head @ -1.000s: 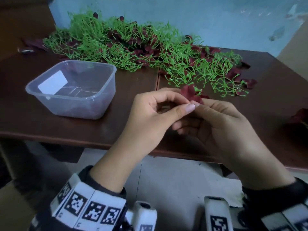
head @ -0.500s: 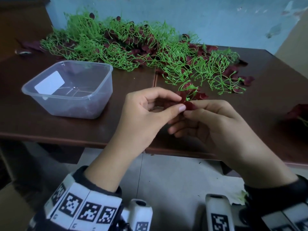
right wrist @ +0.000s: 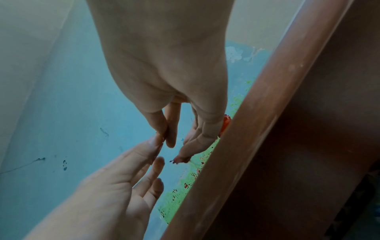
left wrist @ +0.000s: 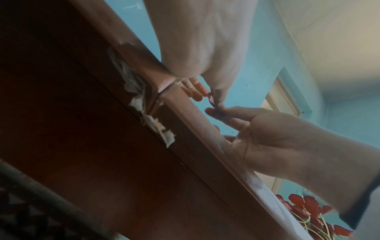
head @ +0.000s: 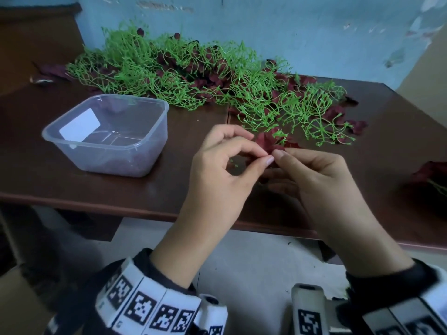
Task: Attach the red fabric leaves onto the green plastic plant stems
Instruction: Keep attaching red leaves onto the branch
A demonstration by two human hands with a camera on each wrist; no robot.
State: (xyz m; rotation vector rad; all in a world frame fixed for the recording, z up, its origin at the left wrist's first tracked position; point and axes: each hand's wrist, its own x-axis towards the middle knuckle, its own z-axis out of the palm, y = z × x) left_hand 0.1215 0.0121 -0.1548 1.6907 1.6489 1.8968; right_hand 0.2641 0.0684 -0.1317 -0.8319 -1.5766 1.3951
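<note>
Over the brown table point(head: 183, 189), both hands meet fingertip to fingertip. My left hand point(head: 266, 157) pinches the lower edge of a dark red fabric leaf point(head: 266, 141) between thumb and forefinger. From the other side my right hand point(head: 278, 157) pinches the same leaf; its thumb is hidden. A green stem tip point(head: 280, 135) pokes up just behind the leaf. In the left wrist view the leaf point(left wrist: 211, 99) shows as a thin sliver between the fingers. A long heap of green plastic stems point(head: 193, 76), with red leaves mixed in, lies along the table's back.
A clear plastic tub point(head: 108, 134) stands at the left of the table. Finished red leaves on stems point(head: 430, 172) lie at the right edge. Loose red leaves point(head: 358, 126) lie by the heap. A blue wall closes the back.
Both hands kept pinching the leaf and stayed together. The leaf now stands up more above the fingertips, with a green stem tip showing beside it.
</note>
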